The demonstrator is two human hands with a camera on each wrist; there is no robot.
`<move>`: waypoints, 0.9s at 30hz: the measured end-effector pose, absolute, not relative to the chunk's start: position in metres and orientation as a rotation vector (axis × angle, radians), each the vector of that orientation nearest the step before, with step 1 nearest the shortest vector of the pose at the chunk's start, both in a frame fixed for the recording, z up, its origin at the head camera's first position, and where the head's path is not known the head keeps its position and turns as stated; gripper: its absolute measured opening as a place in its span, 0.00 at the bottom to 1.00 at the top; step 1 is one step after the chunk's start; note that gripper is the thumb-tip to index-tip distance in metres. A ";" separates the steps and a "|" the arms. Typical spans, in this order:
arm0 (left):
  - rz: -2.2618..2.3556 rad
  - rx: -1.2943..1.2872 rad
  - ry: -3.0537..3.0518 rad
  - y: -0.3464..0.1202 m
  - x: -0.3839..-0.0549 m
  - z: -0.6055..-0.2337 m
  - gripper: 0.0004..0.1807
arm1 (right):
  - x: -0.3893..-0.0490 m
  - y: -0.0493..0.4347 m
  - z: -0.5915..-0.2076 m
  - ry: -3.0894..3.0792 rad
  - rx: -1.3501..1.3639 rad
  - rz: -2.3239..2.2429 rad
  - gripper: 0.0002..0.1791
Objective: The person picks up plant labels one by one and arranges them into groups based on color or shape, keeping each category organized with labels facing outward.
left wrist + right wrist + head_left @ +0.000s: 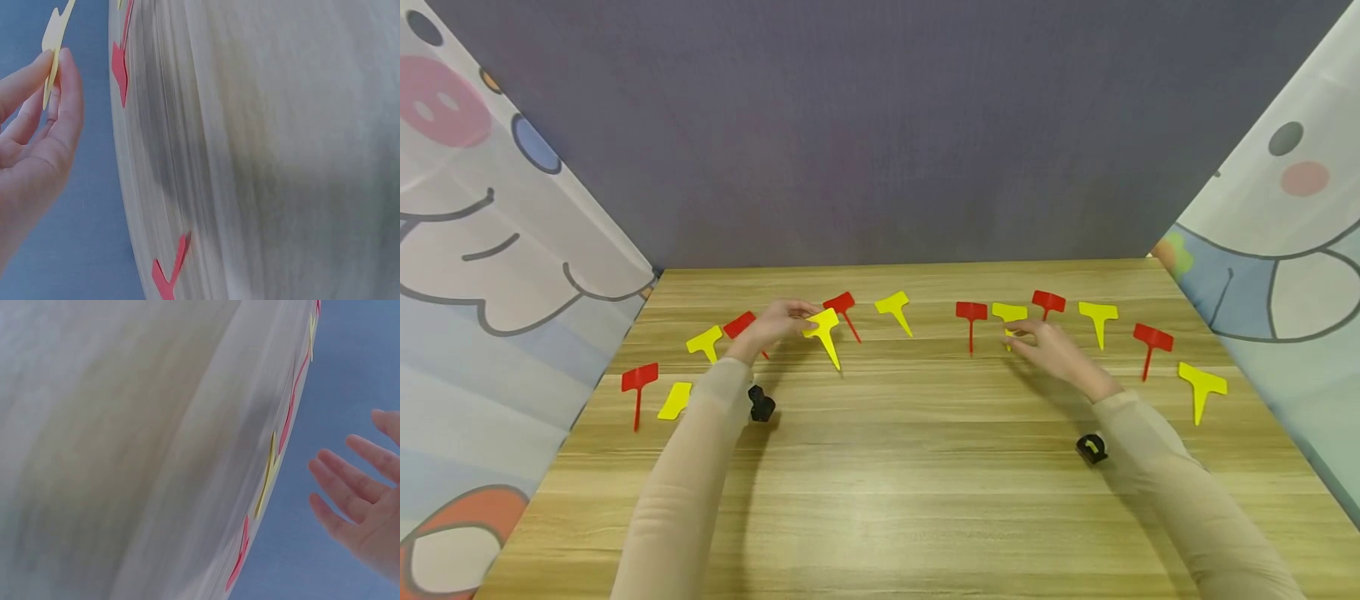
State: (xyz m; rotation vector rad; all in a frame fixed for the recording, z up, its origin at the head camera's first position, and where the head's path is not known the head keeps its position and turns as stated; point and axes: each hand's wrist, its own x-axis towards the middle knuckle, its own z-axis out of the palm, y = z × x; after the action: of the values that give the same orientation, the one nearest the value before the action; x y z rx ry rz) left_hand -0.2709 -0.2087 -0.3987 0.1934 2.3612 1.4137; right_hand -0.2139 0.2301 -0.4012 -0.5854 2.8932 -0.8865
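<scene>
My left hand [772, 327] pinches a yellow T-shaped plant label [824, 325] by its wide head between thumb and fingers. Its pointed stem hangs toward the table in the head view. Red T-shaped labels, one at the right [839, 303] and one partly behind the hand [740, 324], lie on the wood. Over another yellow label [1009, 311] reaches my right hand [1054, 350], covering part of its stem. In the right wrist view, that hand's fingers [340, 478] are spread with nothing between them. Red labels lie left [972, 311] and behind [1048, 301] the right hand.
More red and yellow labels form an arc along the wooden table [910, 483], including yellow ones at back centre [892, 304] and far right [1202, 382]. Small black devices show beside the left sleeve [762, 406] and right sleeve [1091, 450]. A grey panel [895, 142] stands behind.
</scene>
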 end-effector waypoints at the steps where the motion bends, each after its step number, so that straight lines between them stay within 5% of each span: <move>1: 1.409 0.199 2.357 -0.207 -0.270 -0.398 0.19 | -0.214 0.229 -0.401 2.892 -0.588 -0.891 0.22; 27: 1.368 0.329 2.137 -0.179 -0.256 -0.409 0.17 | -0.215 0.226 -0.402 2.850 -0.567 -0.940 0.22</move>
State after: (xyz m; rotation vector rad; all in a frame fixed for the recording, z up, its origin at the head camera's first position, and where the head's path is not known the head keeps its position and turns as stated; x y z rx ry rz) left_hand -0.2560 -0.1786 -0.4085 0.3288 2.1368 1.3680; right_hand -0.2147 0.2258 -0.4015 -0.5669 2.8502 -0.9398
